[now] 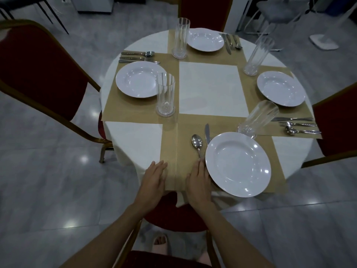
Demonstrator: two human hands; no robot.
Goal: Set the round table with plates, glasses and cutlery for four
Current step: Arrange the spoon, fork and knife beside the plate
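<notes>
Four plates (139, 79) and four glasses (165, 93) are already out on the counter (212, 88), and three places have cutlery (137, 56) lying beside the plate. It's the near place that looks unfinished to me: only a spoon (196, 142) and a knife (207, 132) show, just left of the near plate (238, 164), and I can't spot a fork. It might be hidden under a hand, can't tell.

Both hands are down flat at the near edge, fingers straight and together, not gripping anything I can see. Left hand (154, 178) rests on the mat (172, 151), apart from the cutlery. Right hand (199, 180) sits right against the near plate's left rim, fingertips touching or almost touching the spoon's handle end.

Spoon runs straight away from the person, handle toward the right hand, bowl at the far end. The knife lies roughly parallel just to its right, its near end tucked at the plate rim. So the right hand is clearly the nearer one, and my guess is the next bit is lining that cutlery up along its long axis
</notes>
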